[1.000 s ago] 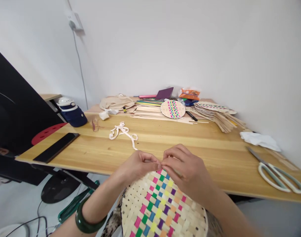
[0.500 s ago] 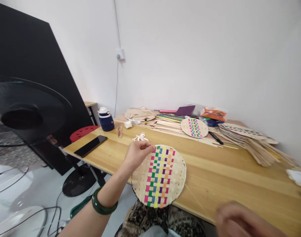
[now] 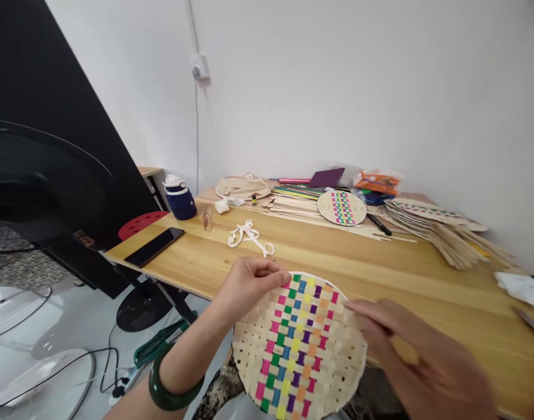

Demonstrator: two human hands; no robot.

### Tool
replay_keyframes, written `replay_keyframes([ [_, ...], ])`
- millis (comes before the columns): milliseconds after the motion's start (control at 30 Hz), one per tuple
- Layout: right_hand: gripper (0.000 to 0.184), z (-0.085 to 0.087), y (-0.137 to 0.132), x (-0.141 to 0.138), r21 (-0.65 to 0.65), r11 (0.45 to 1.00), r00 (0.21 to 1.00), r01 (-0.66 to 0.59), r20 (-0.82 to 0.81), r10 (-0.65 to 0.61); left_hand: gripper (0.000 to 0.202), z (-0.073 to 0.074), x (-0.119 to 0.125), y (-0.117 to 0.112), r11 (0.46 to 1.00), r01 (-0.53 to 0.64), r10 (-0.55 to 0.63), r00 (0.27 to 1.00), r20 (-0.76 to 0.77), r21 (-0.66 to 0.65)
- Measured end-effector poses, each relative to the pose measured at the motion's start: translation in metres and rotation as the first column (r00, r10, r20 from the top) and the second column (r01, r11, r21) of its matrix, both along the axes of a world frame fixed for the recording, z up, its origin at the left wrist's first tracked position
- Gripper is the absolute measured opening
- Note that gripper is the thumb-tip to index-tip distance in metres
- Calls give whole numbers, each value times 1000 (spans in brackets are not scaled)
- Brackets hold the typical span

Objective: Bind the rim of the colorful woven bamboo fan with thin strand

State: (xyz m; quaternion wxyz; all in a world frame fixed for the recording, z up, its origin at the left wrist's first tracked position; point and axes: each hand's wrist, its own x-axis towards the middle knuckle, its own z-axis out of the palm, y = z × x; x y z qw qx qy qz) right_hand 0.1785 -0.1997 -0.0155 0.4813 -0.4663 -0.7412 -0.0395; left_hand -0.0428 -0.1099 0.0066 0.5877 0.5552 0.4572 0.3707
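A round woven disc (image 3: 302, 350) with pink, green, blue, yellow, purple and orange strips down its middle and a white-bound edge is held tilted above my lap at the table's front. My left hand (image 3: 253, 291) pinches its top rim, thumb on the patterned face and fingers behind. My right hand (image 3: 418, 350) is at the disc's upper right edge, thumb and forefinger pressed together. Whatever lies between those fingertips is too small or hidden to make out.
Beyond the disc, white curled strips (image 3: 249, 234) lie on the wooden table (image 3: 205, 256). A second woven disc (image 3: 342, 208), loose pale strips (image 3: 288, 207) and a black pen (image 3: 379, 224) are farther back. Scissors (image 3: 531, 324) and white tissue (image 3: 523, 287) lie at right, a phone (image 3: 155, 247) at left.
My right hand has come from the lower right, apart from the disc, to its upper right edge. The disc appears larger and nearer, still in my left hand. The view has tipped slightly downward.
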Motion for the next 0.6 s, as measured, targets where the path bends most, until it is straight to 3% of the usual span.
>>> replay_keyframes([
  [200, 15, 0, 26, -48, 109, 989, 985, 105, 127, -119, 25, 4, 10, -11, 999, 14, -13, 1000, -18, 45],
  [600, 18, -2, 21, -48, 144, 978, 964, 152, 196, -178, 26, 4, 12, -16, 997, -1, 6, 999, -54, 76],
])
